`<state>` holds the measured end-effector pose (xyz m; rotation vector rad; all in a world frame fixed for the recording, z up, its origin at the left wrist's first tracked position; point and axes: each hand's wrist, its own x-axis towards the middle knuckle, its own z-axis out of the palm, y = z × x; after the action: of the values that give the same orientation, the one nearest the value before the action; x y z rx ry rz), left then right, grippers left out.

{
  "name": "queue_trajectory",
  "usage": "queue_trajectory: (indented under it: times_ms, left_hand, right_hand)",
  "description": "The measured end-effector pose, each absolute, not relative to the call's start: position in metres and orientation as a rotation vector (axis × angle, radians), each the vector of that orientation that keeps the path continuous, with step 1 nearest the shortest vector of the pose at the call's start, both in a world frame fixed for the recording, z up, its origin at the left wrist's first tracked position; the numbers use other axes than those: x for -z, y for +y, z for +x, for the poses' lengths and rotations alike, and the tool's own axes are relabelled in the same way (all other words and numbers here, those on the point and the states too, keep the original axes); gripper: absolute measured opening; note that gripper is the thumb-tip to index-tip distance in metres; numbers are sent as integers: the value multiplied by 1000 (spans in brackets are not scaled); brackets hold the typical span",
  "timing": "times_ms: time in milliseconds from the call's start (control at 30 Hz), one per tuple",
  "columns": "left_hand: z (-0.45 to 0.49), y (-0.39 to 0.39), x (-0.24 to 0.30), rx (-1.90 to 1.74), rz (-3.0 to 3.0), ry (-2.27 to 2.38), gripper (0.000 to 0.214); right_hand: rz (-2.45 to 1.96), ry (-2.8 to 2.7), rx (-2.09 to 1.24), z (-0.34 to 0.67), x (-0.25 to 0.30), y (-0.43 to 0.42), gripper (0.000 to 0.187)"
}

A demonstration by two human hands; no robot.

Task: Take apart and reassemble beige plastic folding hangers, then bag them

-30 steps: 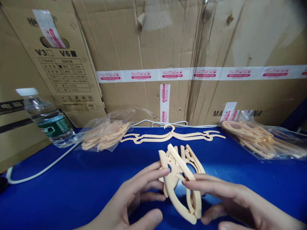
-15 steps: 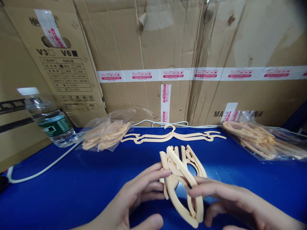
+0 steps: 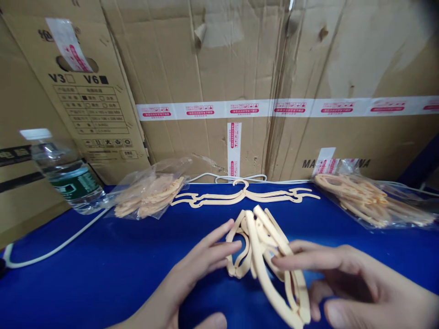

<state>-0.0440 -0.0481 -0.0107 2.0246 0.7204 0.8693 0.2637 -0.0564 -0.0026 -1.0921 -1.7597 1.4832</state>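
A folded cream plastic hanger [image 3: 264,256] stands on edge on the blue table [image 3: 103,269] between my two hands. My left hand [image 3: 195,274] has its fingers stretched out, the tips touching the hanger's left side. My right hand [image 3: 346,283] curls round the hanger's right side, the forefinger laid across it and the thumb below. An unfolded hanger of the same colour [image 3: 245,196] lies flat just behind, near the cardboard boxes.
Cardboard boxes [image 3: 240,77] wall off the back. A clear bag of hangers [image 3: 151,194] lies at the left, another bag of hangers [image 3: 370,201] at the right. A water bottle [image 3: 65,171] lies at far left. A white cable [image 3: 51,249] runs along the table.
The folded hanger has tipped down and toward my right, its lower end sliding nearer to me. My left fingers have spread and eased off it; my right hand has closed further around it.
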Motion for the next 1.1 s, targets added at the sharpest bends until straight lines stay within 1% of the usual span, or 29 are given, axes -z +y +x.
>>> queue_trajectory:
  times_ms: [100,233,300,433,567,733,833,967,1100]
  left_hand:
    - [-48,-46,17,-878,2028,784,56]
    - [-50,-43,19,-848,2038,822,56]
    - [-50,-42,18,-841,2051,850,56]
    - [-49,-42,18,-874,2094,879,55]
    - [-48,-42,17,-912,2154,905,56]
    - [-46,-42,15,-921,2233,925,54]
    - [-45,-43,13,-947,2304,949,53]
    - [-45,-41,9,-914,2473,882,48]
    - [-44,-40,14,-713,2696,811,44]
  right_hand:
    - [-1297,-1707,-1211,271,-6,-42,45]
    - [-1458,-1731,-1095,282,-11,-24,53]
    - [-1511,-1833,-960,286,-12,-19,53]
    - [-1584,-2211,-573,293,-10,-19,50]
    - [-1589,-2382,-344,305,-5,-23,57]
    - [-1613,-2522,-252,322,-1,-24,67]
    - [-1615,-2556,-188,326,-1,-25,69]
    - [-1522,-2590,-145,321,-1,-27,60]
    - [-1448,-2603,-155,315,-3,-29,51]
